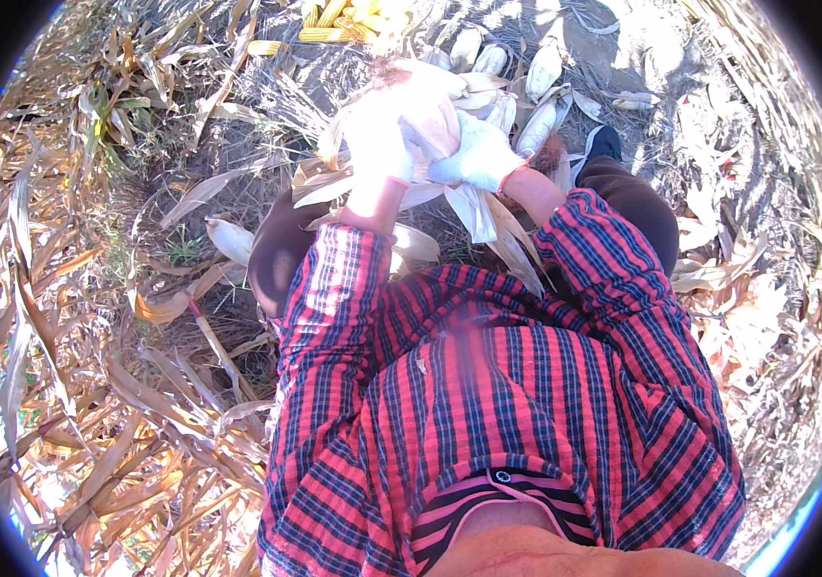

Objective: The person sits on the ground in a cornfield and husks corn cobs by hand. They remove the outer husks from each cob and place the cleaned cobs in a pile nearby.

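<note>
An ear of corn in its pale dry husk is held between my two gloved hands, above the ground between my knees. My left hand, in a white glove, grips it from the left; glare washes out its fingers. My right hand, also white-gloved, closes on the husk from the right, thumb toward the middle. Brown corn silk shows at the far end. Loose husk leaves hang below my hands. Strong sunlight hides how much of the cob is bared.
Several husk-covered ears lie beyond my right hand. Bare yellow cobs form a pile at the top. Another pale ear rests beside my left knee. Dry corn stalks and leaves cover the left ground; more husks lie right.
</note>
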The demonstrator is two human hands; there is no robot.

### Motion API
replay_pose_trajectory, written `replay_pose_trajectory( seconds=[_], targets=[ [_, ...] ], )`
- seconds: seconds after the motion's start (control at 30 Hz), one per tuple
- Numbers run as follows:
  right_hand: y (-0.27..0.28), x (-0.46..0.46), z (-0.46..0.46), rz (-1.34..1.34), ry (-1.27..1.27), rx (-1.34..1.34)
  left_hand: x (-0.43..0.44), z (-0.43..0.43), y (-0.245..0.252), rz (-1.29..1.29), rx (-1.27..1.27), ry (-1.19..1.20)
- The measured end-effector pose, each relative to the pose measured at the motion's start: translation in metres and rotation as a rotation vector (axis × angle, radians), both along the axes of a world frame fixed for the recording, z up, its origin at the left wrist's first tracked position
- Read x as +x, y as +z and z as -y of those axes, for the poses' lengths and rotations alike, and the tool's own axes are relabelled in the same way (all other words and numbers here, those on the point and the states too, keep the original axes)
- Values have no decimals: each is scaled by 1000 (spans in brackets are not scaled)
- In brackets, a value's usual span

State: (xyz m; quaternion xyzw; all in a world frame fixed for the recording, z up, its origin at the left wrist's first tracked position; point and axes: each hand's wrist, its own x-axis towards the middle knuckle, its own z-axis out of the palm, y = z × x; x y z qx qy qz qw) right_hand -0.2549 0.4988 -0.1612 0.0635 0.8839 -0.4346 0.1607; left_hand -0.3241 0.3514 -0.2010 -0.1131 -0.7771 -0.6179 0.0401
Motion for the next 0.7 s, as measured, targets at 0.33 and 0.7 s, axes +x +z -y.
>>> replay_pose_trajectory(
  seconds=[0.33, 0.7],
  targets=[
    [6, 6, -9, -12, 65, -343, 8, 14, 7, -332, -287, -110],
    [-68, -3, -29, 125, 16, -954, 22, 14, 54, -501, -320, -118]
  ],
)
